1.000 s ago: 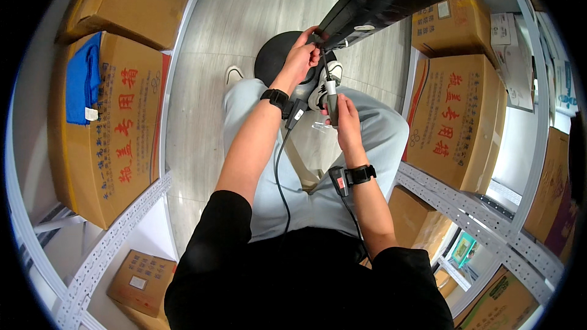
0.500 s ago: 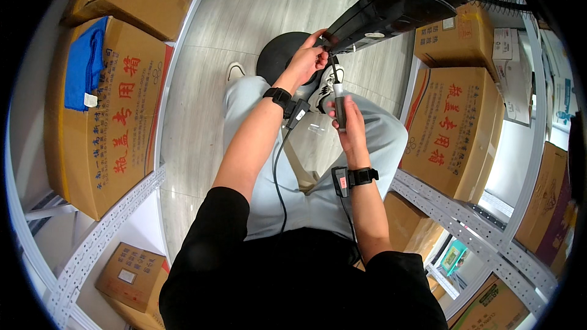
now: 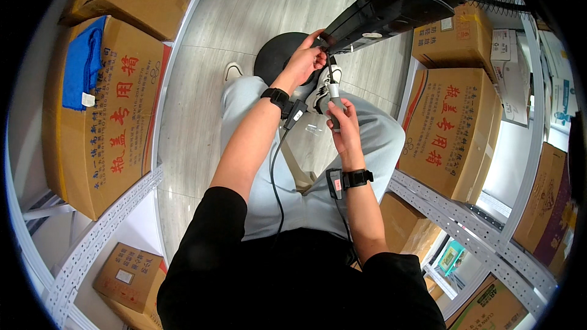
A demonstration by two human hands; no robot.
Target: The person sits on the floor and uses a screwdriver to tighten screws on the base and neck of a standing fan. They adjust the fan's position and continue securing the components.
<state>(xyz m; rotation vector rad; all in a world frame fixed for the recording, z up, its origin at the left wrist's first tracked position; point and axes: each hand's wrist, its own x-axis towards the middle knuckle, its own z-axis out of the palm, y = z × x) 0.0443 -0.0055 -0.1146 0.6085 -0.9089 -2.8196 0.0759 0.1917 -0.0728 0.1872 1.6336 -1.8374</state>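
A glossy black housing (image 3: 391, 9) slants in from the upper right, with wire fan grille at its far end. My left hand (image 3: 304, 63) is closed at the housing's lower end, fingers curled against its edge; what lies under the fingertips is hidden. My right hand (image 3: 346, 127) grips a screwdriver (image 3: 334, 99) by its grey handle, thumb and fingers wrapped round it. The thin shaft points up to that same lower end, right beside my left fingers. The tip itself is too small to make out.
A round black base (image 3: 269, 60) lies on the grey floor near my shoes. Metal shelves flank me, with cardboard boxes (image 3: 131, 146) on the left and more boxes (image 3: 449, 134) on the right. A blue cloth (image 3: 82, 70) hangs over a left box. Cables trail from both wrist straps.
My right hand has shifted its fingers on the screwdriver's handle, which leans slightly differently. My left hand stays at the housing's lower end.
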